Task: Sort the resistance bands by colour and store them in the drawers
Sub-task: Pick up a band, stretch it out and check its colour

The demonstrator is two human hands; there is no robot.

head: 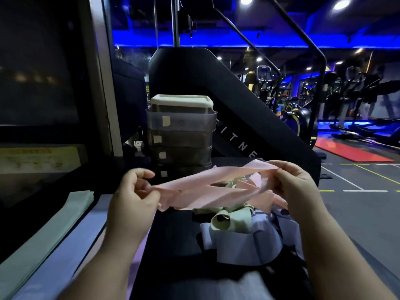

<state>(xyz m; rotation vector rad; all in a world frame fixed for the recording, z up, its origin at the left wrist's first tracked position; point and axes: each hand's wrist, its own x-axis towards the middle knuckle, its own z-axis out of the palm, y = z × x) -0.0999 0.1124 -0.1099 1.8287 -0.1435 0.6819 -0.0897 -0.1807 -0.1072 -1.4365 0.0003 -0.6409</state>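
My left fingers point(139, 176) and right fingers point(290, 172) pinched a pink band point(194, 182), sorting; next, I thought, it needed folding for the drawers point(181, 135) beyond them.

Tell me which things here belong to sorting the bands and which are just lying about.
Part of the job: pink band, stretched between left hand and right hand; loose pile of green bands and lilac bands; drawer unit; flat green stack at left.
Just about: black machine behind the drawers; red mat; yellow notice; exercise machines further back.
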